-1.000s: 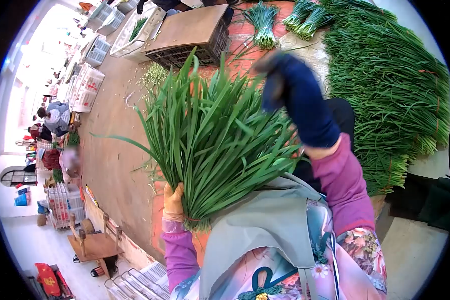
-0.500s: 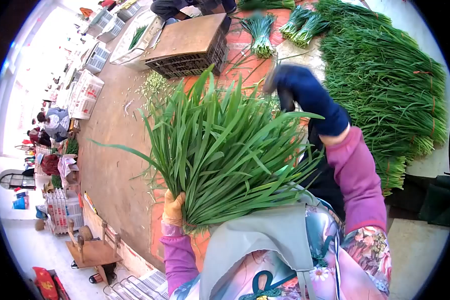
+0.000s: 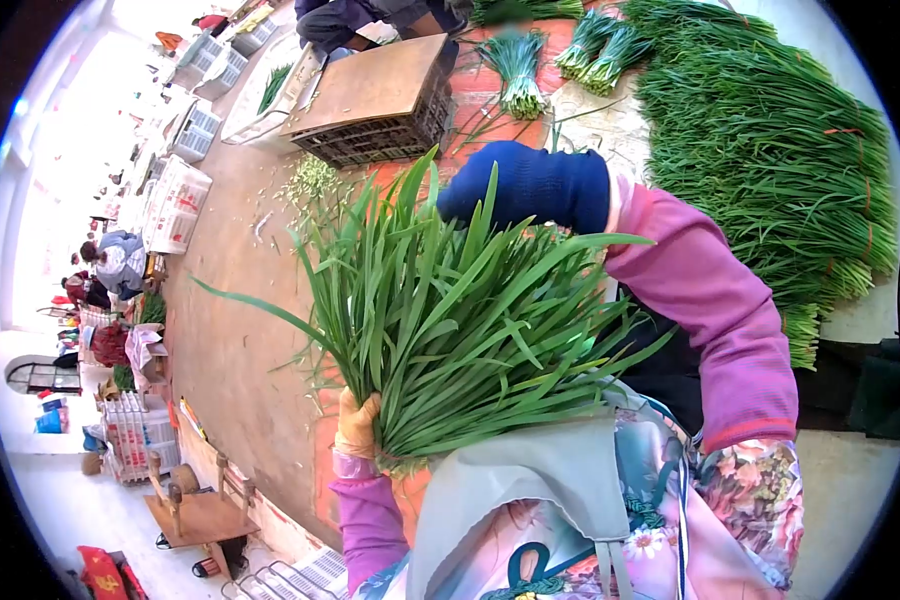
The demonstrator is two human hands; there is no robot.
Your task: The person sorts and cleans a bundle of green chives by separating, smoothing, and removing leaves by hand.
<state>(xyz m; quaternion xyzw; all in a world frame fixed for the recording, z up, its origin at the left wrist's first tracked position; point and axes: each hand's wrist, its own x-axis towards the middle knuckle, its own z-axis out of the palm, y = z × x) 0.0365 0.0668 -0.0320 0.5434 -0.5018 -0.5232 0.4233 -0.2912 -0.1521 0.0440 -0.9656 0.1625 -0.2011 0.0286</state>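
Observation:
A large fanned-out bunch of long green leaves [image 3: 450, 330] lies across the lap and apron, its cut ends at the lower left. My left hand [image 3: 356, 422], in a tan glove, is closed around the bunch near those ends. My right hand [image 3: 510, 188], in a dark blue glove, is over the far leaf tips; its fingers are hidden behind the leaves and the glove's back. One long leaf sticks out to the left.
A black crate with a brown board [image 3: 375, 85] stands ahead, a person's legs [image 3: 370, 20] behind it. Tied bundles [image 3: 518, 75] lie on the orange sheet. A big pile of greens [image 3: 770, 160] is at the right. A wooden stool [image 3: 202, 517] stands lower left.
My right hand has moved left from beside the bunch to above its leaf tips, with the forearm stretched across. My left hand keeps its hold near the cut ends.

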